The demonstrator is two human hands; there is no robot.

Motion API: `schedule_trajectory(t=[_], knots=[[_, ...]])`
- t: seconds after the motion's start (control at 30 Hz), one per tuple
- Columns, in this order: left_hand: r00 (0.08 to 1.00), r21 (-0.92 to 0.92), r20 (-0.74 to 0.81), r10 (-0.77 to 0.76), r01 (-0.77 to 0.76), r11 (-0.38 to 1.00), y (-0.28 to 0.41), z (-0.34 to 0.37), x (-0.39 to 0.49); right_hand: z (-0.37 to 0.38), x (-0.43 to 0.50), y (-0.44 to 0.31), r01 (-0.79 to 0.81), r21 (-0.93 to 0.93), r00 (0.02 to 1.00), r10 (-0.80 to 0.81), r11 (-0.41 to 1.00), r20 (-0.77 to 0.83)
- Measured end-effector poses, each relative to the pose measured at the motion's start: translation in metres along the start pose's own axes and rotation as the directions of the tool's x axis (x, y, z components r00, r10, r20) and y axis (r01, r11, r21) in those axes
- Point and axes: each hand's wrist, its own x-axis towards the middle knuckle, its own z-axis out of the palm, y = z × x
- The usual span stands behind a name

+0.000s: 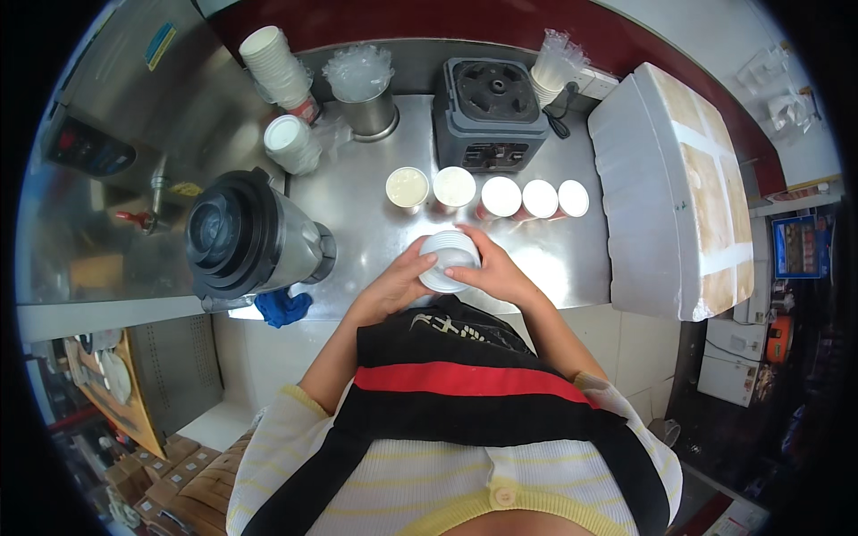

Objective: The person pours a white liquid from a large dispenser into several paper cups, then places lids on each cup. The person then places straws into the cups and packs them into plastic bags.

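Observation:
A stack of white plastic lids (450,258) is held between my left hand (395,285) and my right hand (499,271), with both thumbs over the top. Beyond my hands, several paper cups stand in a row on the stainless steel counter (362,228). The leftmost cup (407,187) shows a pale, creamy content with no lid. The cup beside it (454,187) has a white top; whether that is a lid or the content I cannot tell. White lids cover the three cups at the right, among them the rightmost cup (573,198).
A blender jar (288,234) and a blue cloth (283,308) are at the left. A grey blender base (493,114) stands at the back, near a steel canister (367,114) and stacked cups (268,60). A large white foam box (643,194) borders the right side.

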Motion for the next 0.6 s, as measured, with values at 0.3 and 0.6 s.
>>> schedule_trajectory(t=[0.3, 0.6], knots=[[0.961, -0.256, -0.070, 0.267, -0.276, 0.927, -0.022, 0.046, 0.044, -0.013, -0.025, 0.002, 0.372, -0.548, 0.862, -0.497, 0.749, -0.094], [0.944, 0.282, -0.005, 0.330, -0.315, 0.906, -0.015, 0.042, 0.039, -0.062, -0.019, -0.008, 0.134, 0.045, 0.974, -0.140, 0.990, 0.176]])
